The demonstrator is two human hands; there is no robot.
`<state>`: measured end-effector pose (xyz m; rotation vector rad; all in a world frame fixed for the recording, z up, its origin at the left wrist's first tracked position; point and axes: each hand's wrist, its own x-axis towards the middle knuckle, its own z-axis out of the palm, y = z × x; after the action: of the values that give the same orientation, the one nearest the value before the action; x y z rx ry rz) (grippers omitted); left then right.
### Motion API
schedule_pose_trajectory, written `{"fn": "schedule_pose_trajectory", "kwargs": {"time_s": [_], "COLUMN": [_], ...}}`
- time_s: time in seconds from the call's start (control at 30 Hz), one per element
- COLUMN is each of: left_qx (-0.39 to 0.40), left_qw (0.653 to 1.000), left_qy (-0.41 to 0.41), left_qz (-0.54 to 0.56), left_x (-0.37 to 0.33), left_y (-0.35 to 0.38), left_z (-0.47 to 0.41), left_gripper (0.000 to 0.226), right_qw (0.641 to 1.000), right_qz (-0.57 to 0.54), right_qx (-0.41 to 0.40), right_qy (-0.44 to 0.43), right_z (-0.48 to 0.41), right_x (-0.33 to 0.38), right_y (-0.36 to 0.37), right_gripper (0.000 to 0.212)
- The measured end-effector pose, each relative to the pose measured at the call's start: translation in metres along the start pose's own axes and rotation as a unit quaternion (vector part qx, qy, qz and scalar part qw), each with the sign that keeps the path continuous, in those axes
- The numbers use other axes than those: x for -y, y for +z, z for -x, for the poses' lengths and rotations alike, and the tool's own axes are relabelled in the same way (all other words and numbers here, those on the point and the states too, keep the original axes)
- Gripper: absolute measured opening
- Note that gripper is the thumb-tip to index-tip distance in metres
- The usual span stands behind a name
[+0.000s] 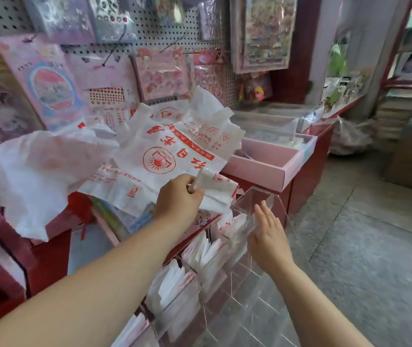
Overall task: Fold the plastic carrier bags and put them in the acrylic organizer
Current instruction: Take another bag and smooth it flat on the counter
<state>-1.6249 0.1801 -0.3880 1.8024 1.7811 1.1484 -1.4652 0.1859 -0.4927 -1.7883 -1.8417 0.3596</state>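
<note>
Left hand [178, 194] gripping folded bag [216, 192]

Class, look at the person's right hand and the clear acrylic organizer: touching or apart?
Touching. In the head view the right hand lies with its palm and fingers flat against the acrylic organizer wall.

Left hand [178, 196] reaches forward, fingers [192, 187] curled closed in a grip; right hand [269, 235] flat, fingers spread, palm facing left.
</note>
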Motion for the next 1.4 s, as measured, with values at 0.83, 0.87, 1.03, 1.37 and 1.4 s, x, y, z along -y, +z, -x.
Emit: {"fn": "schedule_pose_trajectory", "kwargs": {"time_s": [0.83,0.87,1.03,1.37,1.4], "left_qx": [0.268,0.255,0.204,0.011,-0.01], "left_qw": [0.963,0.966,0.976,0.99,0.984], "left_qy": [0.021,0.027,0.069,0.019,-0.005], "left_qz": [-0.033,-0.022,-0.029,-0.136,-0.177], "left_x": [-0.003,-0.002,0.014,0.139,0.15], "left_y": [0.072,0.063,-0.007,-0.188,-0.201], "left_z": [-0.015,-0.008,0.045,0.216,0.23], "left_gripper": [0.051,0.048,0.034,0.019,0.02], "right_qw": [0.942,0.947,0.979,0.988,0.989], "right_qz": [-0.316,-0.299,-0.186,-0.102,-0.085], "right_qx": [-0.066,-0.072,-0.076,-0.005,0.003], "right_qy": [0.095,0.092,0.031,-0.116,-0.125], "right_z": [0.018,0.022,0.046,0.084,0.084], "right_x": [-0.015,-0.013,0.015,0.14,0.154], "right_y": [0.008,0.007,-0.001,-0.007,-0.004], "right_gripper": [0.073,0.071,0.046,0.028,0.029]}}
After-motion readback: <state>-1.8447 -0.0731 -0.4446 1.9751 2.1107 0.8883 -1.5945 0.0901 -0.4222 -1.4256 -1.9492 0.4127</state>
